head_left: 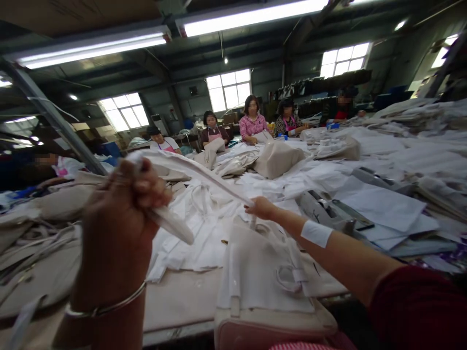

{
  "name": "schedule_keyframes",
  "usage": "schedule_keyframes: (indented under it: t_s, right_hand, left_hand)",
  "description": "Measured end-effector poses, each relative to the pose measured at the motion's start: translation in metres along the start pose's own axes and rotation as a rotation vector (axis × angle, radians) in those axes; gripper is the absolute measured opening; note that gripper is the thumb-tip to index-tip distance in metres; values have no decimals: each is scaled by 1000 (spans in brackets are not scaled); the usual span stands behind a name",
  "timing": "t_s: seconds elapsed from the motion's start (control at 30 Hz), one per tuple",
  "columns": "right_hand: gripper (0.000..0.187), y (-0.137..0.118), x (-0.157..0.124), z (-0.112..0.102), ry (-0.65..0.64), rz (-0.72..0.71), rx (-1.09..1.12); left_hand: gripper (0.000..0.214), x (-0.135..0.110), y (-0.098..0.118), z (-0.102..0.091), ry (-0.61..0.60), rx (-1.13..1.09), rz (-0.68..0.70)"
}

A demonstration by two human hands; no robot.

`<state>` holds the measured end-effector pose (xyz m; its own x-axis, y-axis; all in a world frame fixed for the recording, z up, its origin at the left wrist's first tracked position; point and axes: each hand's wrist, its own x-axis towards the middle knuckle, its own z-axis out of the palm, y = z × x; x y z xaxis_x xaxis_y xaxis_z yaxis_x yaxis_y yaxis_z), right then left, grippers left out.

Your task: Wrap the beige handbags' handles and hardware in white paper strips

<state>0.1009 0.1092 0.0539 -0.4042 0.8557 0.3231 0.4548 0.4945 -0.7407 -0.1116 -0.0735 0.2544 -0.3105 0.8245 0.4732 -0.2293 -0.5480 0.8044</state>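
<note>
My left hand [122, 209], with a bangle at its wrist, is raised close to the camera and closed around a pale bag strap [213, 179]. One end of the strap hangs below the fist, slightly blurred. The strap runs across to my right hand [265, 209], which pinches it farther away, just above a cream handbag [321, 318]. This bag stands upright at the table's front edge. A sheet of white wrapping [268, 272] covers its near side, and a ring-like loop [288, 278] shows there.
White paper strips [197, 245] lie beyond the bag. Cream bags [44, 287] are heaped at left, and a stuffed bag [278, 159] sits farther back. A tape dispenser [321, 211] and paper sheets [379, 201] lie at right. Several co-workers sit across the table; a metal post [60, 116] slants at left.
</note>
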Motion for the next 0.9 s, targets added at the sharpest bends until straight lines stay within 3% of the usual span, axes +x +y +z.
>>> schedule_keyframes:
  t_s: [0.03, 0.1, 0.17, 0.2, 0.27, 0.3, 0.37, 0.43, 0.5, 0.57, 0.63, 0.73, 0.8, 0.9]
  right_hand:
    - [10, 8, -9, 6, 21, 17, -14]
    - [30, 18, -22, 8, 85, 45, -46]
    - [43, 16, -32, 3, 194, 86, -51]
    - [41, 11, -38, 0, 221, 113, -19]
    - [35, -10, -55, -2, 138, 172, 154]
    - [39, -23, -65, -1, 0, 183, 284]
    - [42, -50, -86, 7, -284, 158, 482]
    - [32, -72, -103, 17, -405, 115, 457]
    - [21, -84, -114, 25, -341, 136, 352]
    - [17, -88, -119, 29, -181, 207, 326]
    - [30, -88, -120, 30, -131, 326, 450]
    - [52, -88, -121, 31, -338, 658, 859]
    - [56, -88, -120, 33, -460, 848, 1119]
    - [36, -87, -114, 37, -382, 857, 1290]
  left_hand:
    - [26, -1, -13, -7, 0, 2, -73]
    - [28, -6, -42, -21, -24, 79, -338]
    - [27, -17, -71, -32, -17, 102, -523]
    - [27, -25, -86, -36, 1, 101, -575]
    - [27, -43, -111, -38, 3, 90, -647]
    - [28, -52, -122, -38, -9, 79, -664]
    - [28, -64, -138, -35, -35, 69, -646]
    - [26, -67, -145, -32, -48, 97, -582]
    - [22, -64, -144, -32, -62, 181, -521]
    - [20, -60, -139, -35, -65, 294, -485]
    - [21, -59, -134, -37, -25, 385, -438]
    - [24, -68, -136, -39, 63, 377, -383]
    - [24, -81, -141, -38, 33, 317, -398]
    - [24, -99, -149, -38, -142, 253, -467]
